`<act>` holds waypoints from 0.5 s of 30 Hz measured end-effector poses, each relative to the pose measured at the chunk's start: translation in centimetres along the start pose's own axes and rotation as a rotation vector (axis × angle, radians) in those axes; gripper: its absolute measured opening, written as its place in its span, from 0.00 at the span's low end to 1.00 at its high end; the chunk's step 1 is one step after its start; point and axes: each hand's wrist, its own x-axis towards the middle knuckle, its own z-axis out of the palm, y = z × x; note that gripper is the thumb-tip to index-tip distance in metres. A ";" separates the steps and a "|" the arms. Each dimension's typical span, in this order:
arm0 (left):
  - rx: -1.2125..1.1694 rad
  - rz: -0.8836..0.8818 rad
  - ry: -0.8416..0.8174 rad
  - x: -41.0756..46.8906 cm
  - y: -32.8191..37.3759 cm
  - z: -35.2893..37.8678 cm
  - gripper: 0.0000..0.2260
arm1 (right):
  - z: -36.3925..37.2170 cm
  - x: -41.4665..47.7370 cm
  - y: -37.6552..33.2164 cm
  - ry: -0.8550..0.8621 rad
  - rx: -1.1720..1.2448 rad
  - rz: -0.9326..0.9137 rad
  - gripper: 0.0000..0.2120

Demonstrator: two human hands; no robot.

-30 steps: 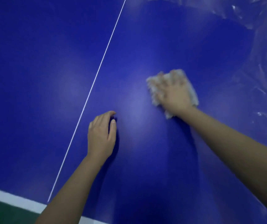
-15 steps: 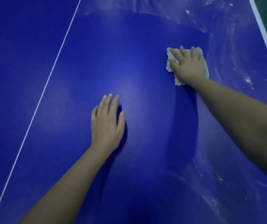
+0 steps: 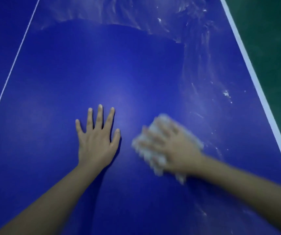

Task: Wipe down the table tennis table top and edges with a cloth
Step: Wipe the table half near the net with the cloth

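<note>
My left hand (image 3: 96, 143) lies flat on the blue table (image 3: 102, 65), palm down. All five fingers are straight and spread wide, and it holds nothing. My forearm runs back toward the lower left corner.

My right hand (image 3: 173, 146) is just beside it, to the right and apart from it, on top of the white cloth (image 3: 153, 158). The cloth is bunched between my palm and the tabletop, showing past my fingertips and below my wrist. This hand is blurred. My fingers look stretched out across the cloth, pressing it down rather than curled round it, but I cannot tell whether any fingertip hooks its edge.

A thin white line (image 3: 12, 68) runs up the table on the left, well apart from my left hand. A broader white stripe (image 3: 248, 65) marks the table's right edge, with green floor (image 3: 272, 48) beyond it. Whitish smears (image 3: 195, 48) arc across the far part of the table and down its right side, near the cloth. The patch around my hands is an even blue with a soft glare (image 3: 119, 99) just past my left fingertips.
</note>
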 end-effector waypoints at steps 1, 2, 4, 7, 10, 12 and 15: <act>-0.004 0.001 0.002 0.0 0.0 0.0 0.29 | -0.5 1.6 4.0 -0.036 -0.093 0.082 0.26; -0.010 0.001 0.003 0.0 0.0 0.0 0.28 | -0.6 3.0 8.5 -0.014 -0.122 0.203 0.27; -0.015 -0.002 0.005 0.0 0.0 -0.1 0.29 | -0.2 4.0 16.9 -0.012 -0.202 0.443 0.25; -0.016 -0.003 0.003 0.0 0.2 -0.3 0.29 | -0.2 3.1 25.0 -0.014 -0.181 0.931 0.24; -0.021 -0.005 0.010 0.0 0.1 -0.4 0.30 | -1.0 3.4 25.8 -0.060 -0.049 1.193 0.24; -0.024 -0.007 0.008 0.1 0.1 -0.4 0.29 | -1.1 3.1 21.7 -0.081 0.038 1.013 0.25; -0.043 -0.007 0.019 0.1 0.0 -0.1 0.26 | -1.0 0.2 11.2 -0.096 -0.020 0.685 0.29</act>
